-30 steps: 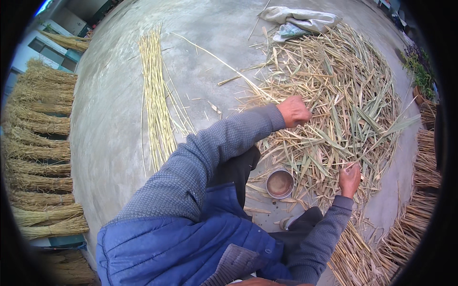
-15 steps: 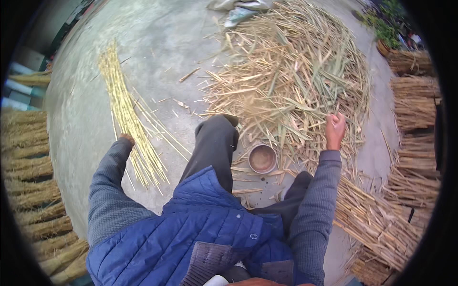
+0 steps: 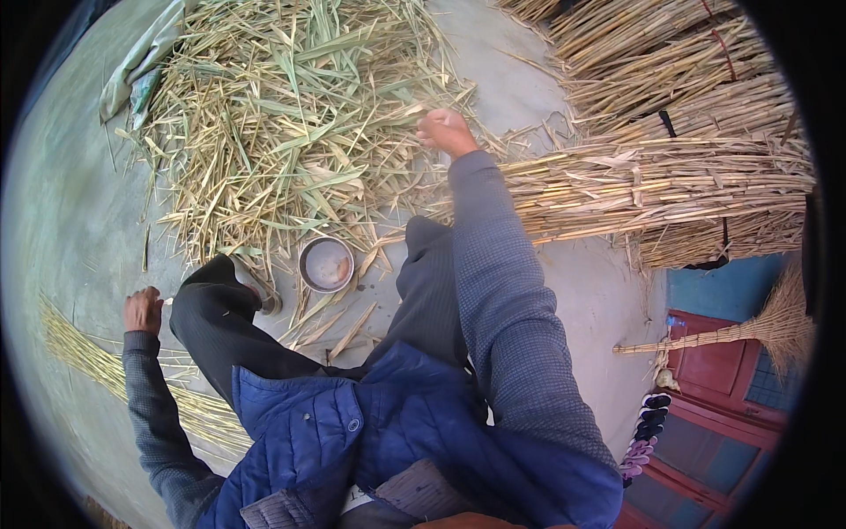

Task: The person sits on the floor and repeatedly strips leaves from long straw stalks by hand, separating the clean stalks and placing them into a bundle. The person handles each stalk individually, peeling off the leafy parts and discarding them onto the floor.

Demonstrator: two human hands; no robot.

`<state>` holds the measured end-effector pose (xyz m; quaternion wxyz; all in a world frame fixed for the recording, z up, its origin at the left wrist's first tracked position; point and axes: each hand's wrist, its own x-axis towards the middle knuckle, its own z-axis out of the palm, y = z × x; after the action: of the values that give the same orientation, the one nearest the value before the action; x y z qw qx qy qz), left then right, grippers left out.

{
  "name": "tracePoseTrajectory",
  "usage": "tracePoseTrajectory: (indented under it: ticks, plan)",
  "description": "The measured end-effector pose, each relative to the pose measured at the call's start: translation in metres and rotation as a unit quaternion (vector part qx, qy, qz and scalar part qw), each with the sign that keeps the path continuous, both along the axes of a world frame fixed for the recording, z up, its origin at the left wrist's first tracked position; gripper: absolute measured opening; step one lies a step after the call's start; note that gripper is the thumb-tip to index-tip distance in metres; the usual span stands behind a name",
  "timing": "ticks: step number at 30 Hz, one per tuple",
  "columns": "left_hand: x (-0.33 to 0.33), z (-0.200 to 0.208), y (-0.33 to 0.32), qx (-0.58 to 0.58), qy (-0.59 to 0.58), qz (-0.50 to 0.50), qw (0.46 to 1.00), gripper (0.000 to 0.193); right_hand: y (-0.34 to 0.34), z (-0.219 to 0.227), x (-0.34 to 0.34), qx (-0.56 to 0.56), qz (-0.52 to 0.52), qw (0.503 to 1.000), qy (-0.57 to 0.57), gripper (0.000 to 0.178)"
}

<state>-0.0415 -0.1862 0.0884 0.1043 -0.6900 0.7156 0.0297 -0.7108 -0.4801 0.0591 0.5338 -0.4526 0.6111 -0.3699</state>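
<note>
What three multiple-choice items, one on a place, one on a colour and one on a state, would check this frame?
1. Where is the metal bowl?
A. on the tied bundles
B. on the ground between the knees
C. in the left hand

2. What colour is the quilted vest?
A. blue
B. red
C. white

3. What is the right hand doing?
A. resting on the knee
B. gripping the broom
C. reaching out to the edge of the loose straw pile

Answers:
1 B, the bowl sits on the concrete just before the dark trousers.
2 A, the vest over the grey sleeves is blue.
3 C, the arm is stretched forward with the hand at the pile's edge; the left hand is off by the thin stalks.
</note>
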Motion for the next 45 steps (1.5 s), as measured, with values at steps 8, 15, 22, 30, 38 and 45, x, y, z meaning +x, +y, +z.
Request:
tracePoseTrajectory:
  ticks: [8,15,22,30,38,45]
  plan:
    - [-0.253,0.041,-0.198,-0.133,0.196,-0.233,0.943,0.015,0.103,-0.095,-0.18,0.004,-0.214,0.976,0.025,0.027]
    - [-0.32,-0.039,-0.202,0.091,0.172,-0.282,0.939,0.023,0.196,-0.075,-0.251,-0.029,-0.346,0.93,0.122,0.027]
    - [-0.318,-0.049,-0.209,0.04,0.191,-0.297,0.935,0.023,0.163,-0.047,-0.276,-0.116,-0.382,0.878,0.265,0.024]
    - [-0.323,-0.034,-0.212,0.057,0.198,-0.302,0.931,0.026,0.097,-0.001,-0.287,-0.113,-0.383,0.784,0.475,0.029]
    - [-0.327,-0.038,-0.222,0.072,0.209,-0.298,0.929,0.026,0.077,0.01,-0.309,-0.136,-0.503,0.822,0.228,0.02]
    - [-0.332,-0.043,-0.217,0.057,0.223,-0.309,0.923,0.026,0.073,0.015,-0.32,-0.128,-0.491,0.861,0.039,0.015]
